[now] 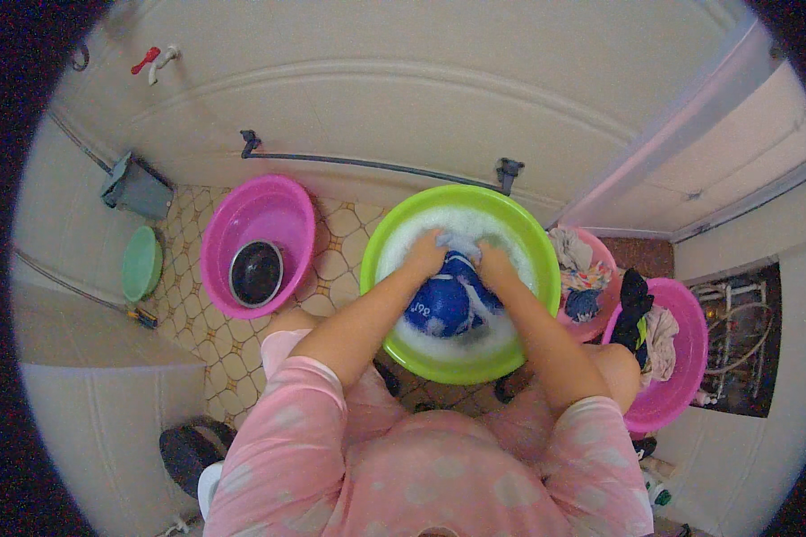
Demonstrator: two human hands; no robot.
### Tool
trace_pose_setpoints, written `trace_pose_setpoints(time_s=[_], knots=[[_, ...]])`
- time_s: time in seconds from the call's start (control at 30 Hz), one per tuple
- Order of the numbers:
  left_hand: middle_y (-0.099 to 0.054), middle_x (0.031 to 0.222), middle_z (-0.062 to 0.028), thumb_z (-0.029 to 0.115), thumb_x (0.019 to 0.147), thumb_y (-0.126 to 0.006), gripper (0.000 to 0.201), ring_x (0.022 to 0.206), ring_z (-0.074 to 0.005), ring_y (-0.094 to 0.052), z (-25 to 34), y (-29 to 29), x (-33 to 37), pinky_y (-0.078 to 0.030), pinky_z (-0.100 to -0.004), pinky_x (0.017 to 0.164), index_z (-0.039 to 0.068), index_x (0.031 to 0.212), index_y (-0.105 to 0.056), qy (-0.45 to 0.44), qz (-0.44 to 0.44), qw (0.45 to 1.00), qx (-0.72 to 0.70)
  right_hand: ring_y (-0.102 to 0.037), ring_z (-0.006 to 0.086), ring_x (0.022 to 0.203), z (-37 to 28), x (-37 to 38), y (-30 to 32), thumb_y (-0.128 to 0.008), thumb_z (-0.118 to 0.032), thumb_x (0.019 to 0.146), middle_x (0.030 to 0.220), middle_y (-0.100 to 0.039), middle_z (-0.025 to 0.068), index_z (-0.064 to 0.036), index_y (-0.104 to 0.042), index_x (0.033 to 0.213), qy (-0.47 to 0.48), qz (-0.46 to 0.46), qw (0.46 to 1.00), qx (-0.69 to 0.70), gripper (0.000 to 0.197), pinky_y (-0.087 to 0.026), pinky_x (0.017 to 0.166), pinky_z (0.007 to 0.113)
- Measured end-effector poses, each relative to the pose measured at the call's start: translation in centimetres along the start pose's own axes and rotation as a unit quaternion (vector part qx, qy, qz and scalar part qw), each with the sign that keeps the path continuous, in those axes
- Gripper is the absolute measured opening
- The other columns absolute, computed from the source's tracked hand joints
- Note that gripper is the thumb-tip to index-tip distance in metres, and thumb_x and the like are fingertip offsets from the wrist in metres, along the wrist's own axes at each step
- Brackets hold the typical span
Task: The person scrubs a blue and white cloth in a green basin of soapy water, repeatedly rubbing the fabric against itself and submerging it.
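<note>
Between my knees stands a green basin point(394, 350) of foamy, soapy water point(501, 343). A blue garment with white stripes and printing point(441, 304) lies in it, partly bulging above the suds. My left hand point(428, 253) grips the garment's upper left side, fingers curled into the cloth. At its upper right side my right hand point(494, 266) is closed on the same garment. A light grey-blue part of the cloth point(459, 242) is bunched up between both hands. The fingertips are partly hidden by cloth and foam.
Left of the green basin stands a pink basin point(213, 237) holding a dark round bowl point(256, 273). On the right are a light pink basin point(604, 255) and a bright pink basin point(694, 336), both with clothes. A grey bin point(137, 188), a small green basin point(141, 264) and a wall rail point(367, 168) are beyond.
</note>
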State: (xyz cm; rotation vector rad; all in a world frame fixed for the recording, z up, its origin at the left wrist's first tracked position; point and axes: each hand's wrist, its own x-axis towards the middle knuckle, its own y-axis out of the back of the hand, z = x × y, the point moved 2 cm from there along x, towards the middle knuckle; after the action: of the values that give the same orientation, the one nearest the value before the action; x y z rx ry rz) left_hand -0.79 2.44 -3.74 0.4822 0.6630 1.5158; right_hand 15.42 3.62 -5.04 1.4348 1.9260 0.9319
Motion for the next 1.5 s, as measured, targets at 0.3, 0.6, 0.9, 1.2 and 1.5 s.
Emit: trace_pose_setpoints(time_s=[0.3,0.6,0.9,1.2,1.5], knots=[[-0.056,0.099,-0.0135,0.041,0.081,-0.046,0.047,0.096,-0.0258,-0.051,-2.4,-3.2,0.8,-0.04,-0.0387,0.083,0.01,0.116,-0.045,0.194,-0.099,0.876,-0.43,-0.052,0.0374,0.091,-4.3,-0.1,-0.6,-0.051,-0.013,0.078,0.104,-0.052,0.0233,0.0012,-0.048,0.105,-0.061,0.106,0.984,0.126,0.031,-0.04,0.082,0.041],[-0.058,0.083,-0.0078,0.049,0.084,-0.043,0.038,0.074,-0.0207,-0.056,2.2,-0.8,-1.1,-0.046,-0.0364,0.067,0.014,0.097,-0.053,0.261,-0.194,0.699,-0.637,-0.054,0.0325,0.074,-11.0,-4.4,3.4,-0.05,-0.016,0.079,0.078,-0.052,0.013,-0.0062,-0.052,0.09,0.204,0.076,0.974,0.057,0.015,-0.044,0.061,0.041],[-0.058,0.086,-0.009,0.037,0.087,-0.04,0.037,0.08,-0.0219,-0.055,6.0,1.0,-3.7,-0.043,-0.0338,0.073,0.003,0.096,-0.054,0.232,-0.098,0.827,-0.502,-0.057,0.0298,0.073,-4.2,-0.8,2.7,-0.046,-0.012,0.081,0.081,-0.057,0.0163,-0.0019,-0.051,0.098,0.073,0.09,0.993,0.017,0.021,-0.046,0.06,0.04],[-0.056,0.081,-0.0079,0.025,0.085,-0.046,0.024,0.078,-0.0191,-0.053,6.6,6.6,-3.5,-0.041,-0.029,0.072,0.004,0.082,-0.055,-0.177,-0.074,0.974,-0.119,-0.051,0.0136,0.08,-5.0,-3.6,4.7,-0.061,-0.021,0.073,0.086,-0.056,0.0042,-0.0034,-0.052,0.103,-0.014,-0.266,0.888,0.374,0.035,-0.041,0.073,0.027],[-0.058,0.096,-0.0093,0.027,0.076,-0.061,0.036,0.09,-0.02,-0.055,7.2,7.9,-4.4,-0.042,-0.0306,0.081,0.005,0.104,-0.053,-0.144,-0.164,0.973,-0.078,-0.053,0.016,0.078,-5.2,-2.4,7.9,-0.063,-0.023,0.072,0.082,-0.055,0.0057,-0.0061,-0.05,0.088,0.032,-0.113,0.925,0.362,0.026,-0.042,0.07,0.028]])
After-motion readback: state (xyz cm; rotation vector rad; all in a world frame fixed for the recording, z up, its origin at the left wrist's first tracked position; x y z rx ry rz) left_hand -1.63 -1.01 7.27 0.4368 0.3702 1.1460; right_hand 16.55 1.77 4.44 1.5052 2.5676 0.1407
